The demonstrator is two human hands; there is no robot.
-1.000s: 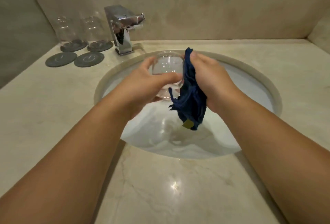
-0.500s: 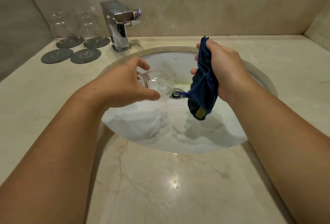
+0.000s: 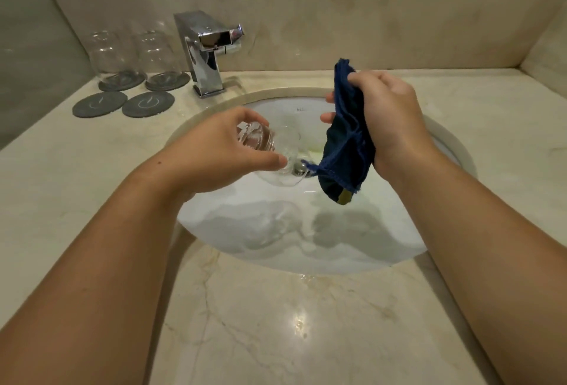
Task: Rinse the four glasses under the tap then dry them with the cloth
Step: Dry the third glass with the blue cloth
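Note:
My left hand (image 3: 221,151) grips a clear glass (image 3: 270,145) over the white basin (image 3: 383,249), the glass lying on its side with its mouth toward the right. My right hand (image 3: 386,117) holds a bunched dark blue cloth (image 3: 346,151) just right of the glass; the cloth hangs down and does not touch the glass. Two more clear glasses (image 3: 106,57) (image 3: 156,54) stand upside down on grey coasters at the back left. The chrome tap (image 3: 208,47) stands behind the basin with no water running.
Two bare grey coasters (image 3: 99,104) (image 3: 148,104) lie in front of the upturned glasses. The marble counter (image 3: 306,332) surrounds the basin, with a stone wall at the back and right. The drain (image 3: 299,166) shows between glass and cloth.
The cloth has come out of the glass and my right hand has lifted away to the right. My left hand has lowered and tipped the glass onto its side.

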